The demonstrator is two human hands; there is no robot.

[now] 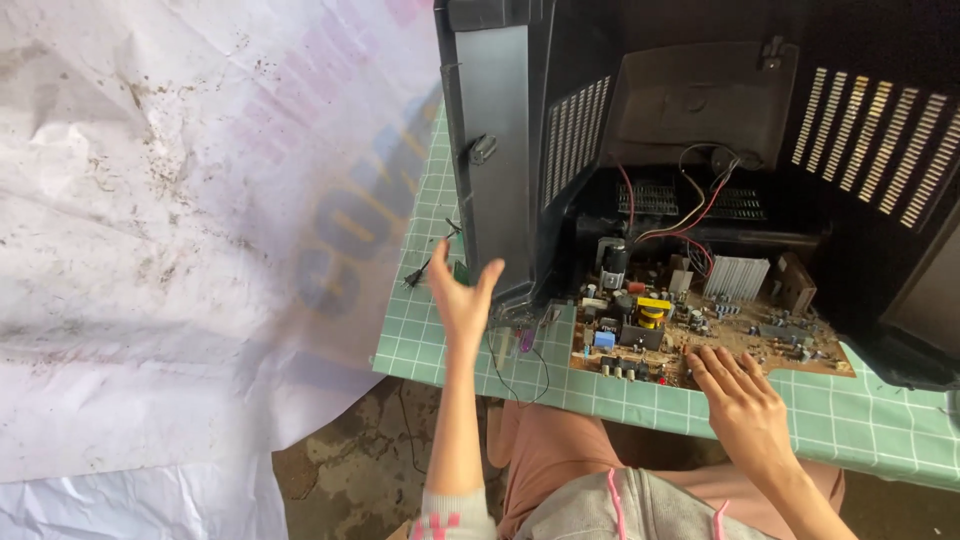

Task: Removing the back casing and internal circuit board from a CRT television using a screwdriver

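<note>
Head view looked down on a surface point(880, 425) covered in green cloth with a white grid. A dark television casing point(700, 130) stood on it, back open, with the brown circuit board point(700, 335) pulled out at its base. Right hand point(745, 400) lay flat on the board's near edge, fingers spread, gripping nothing. Left hand point(462, 295) hovered open by the casing's left corner, empty. A soiled white sheet point(170, 240) hung left; bare concrete floor point(340, 470) lay below.
</note>
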